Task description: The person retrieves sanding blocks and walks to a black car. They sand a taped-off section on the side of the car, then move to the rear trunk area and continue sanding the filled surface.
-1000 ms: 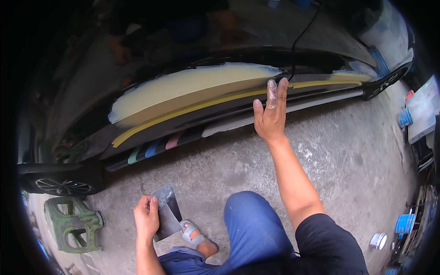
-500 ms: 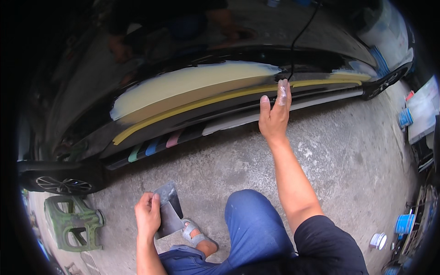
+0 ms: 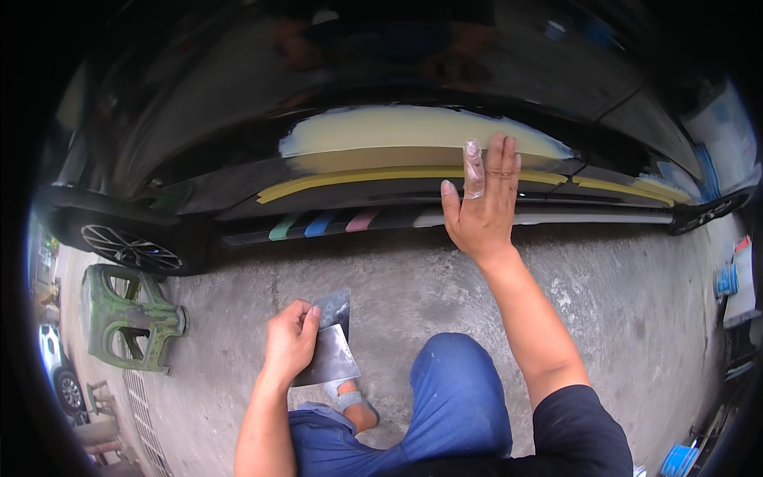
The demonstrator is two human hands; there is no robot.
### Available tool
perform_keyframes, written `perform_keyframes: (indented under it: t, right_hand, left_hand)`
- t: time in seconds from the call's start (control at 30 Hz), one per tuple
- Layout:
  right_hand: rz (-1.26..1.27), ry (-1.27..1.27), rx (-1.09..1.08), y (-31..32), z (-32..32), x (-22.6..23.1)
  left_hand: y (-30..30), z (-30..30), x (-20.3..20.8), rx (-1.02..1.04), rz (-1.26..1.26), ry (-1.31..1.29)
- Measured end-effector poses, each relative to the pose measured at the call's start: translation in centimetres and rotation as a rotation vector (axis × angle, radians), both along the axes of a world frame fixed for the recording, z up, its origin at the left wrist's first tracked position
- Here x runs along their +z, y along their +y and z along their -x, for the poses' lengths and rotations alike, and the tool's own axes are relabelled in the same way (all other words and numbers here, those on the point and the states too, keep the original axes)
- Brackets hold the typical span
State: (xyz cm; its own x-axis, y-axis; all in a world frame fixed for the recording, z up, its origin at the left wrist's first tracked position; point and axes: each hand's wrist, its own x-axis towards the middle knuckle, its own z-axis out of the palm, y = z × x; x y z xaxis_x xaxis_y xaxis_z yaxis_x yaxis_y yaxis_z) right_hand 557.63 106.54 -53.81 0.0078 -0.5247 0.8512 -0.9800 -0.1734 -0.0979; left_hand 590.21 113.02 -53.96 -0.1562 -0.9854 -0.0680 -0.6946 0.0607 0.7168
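The pale patch point(image 3: 381, 131) behind the outspread right hand point(image 3: 489, 216) is partly hidden, contact unclear; the left hand point(image 3: 288, 340) pinches dark sheeting point(image 3: 331, 356).

Black short sleeve point(image 3: 584, 425), blue trousers point(image 3: 461, 389), grey sandal point(image 3: 347, 400), clear crinkled wrap point(image 3: 474, 173)

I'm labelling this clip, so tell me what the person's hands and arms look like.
The right hand wears a clear, shiny wrap around its index finger; the left hand shows no covering. Both forearms are bare. A short black sleeve ends above the right elbow; no left sleeve shows.
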Motion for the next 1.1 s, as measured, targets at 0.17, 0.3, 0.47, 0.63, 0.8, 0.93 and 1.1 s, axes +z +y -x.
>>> perform_keyframes:
  t: [0.17,0.3,0.47,0.63,0.8,0.93,1.1]
  right_hand:
    - [-0.112,0.007,0.122,-1.8,-7.3,0.8]
    - [-0.169,-0.018,0.309,-2.9,-14.3,2.7]
    - [-0.036,0.048,0.550,-2.1,-15.9,2.6]
    - [0.029,-0.092,0.067,-1.6,-6.3,-0.3]
    - [0.007,-0.109,0.085,-3.5,-9.8,-1.6]
    - [-0.135,0.015,0.402,-3.0,-16.1,-1.9]
    - [0.043,-0.233,0.071,-3.2,-10.7,-1.9]
  left_hand:
    - [0.3,-0.9,0.1,-0.002,0.023,-0.017]
    - [0.2,-2.4,-1.0,-0.049,0.078,-0.080]
    - [-0.1,-4.0,-2.2,-0.072,-0.035,-0.192]
    - [0.4,-5.0,-2.2,-0.082,-0.061,-0.220]
    - [0.5,-4.7,-2.7,-0.117,-0.103,-0.228]
    - [0.2,-4.8,-2.4,-0.114,-0.128,-0.242]
    - [0.5,-5.4,-2.1,-0.085,-0.101,-0.216]
